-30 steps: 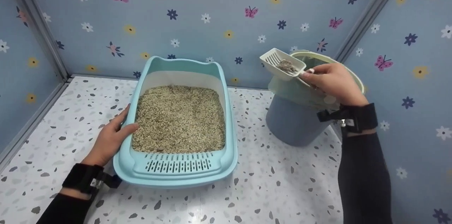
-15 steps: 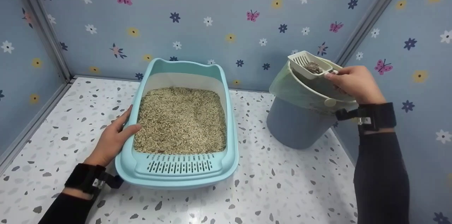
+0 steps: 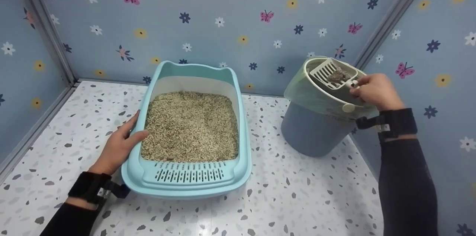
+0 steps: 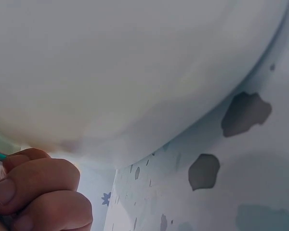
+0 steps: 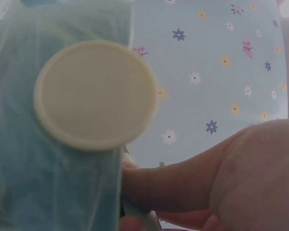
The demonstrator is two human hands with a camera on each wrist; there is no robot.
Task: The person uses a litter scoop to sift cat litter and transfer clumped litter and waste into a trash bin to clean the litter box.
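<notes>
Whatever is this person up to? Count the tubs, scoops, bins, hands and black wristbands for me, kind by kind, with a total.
Blue litter tray: 1
Scoop: 1
Lined bin: 1
Hands: 2 (left hand, right hand)
Black wristbands: 2
Total: 7

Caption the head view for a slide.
Left hand grips a litter tray; right hand holds a slotted scoop of brownish clumps at the mouth of a lined bin.

Softly lit, the floor (image 3: 202, 224) gleams faintly near six o'clock in the head view. The right wrist view is hazy, its cream disc (image 5: 96, 96) blurred.
</notes>
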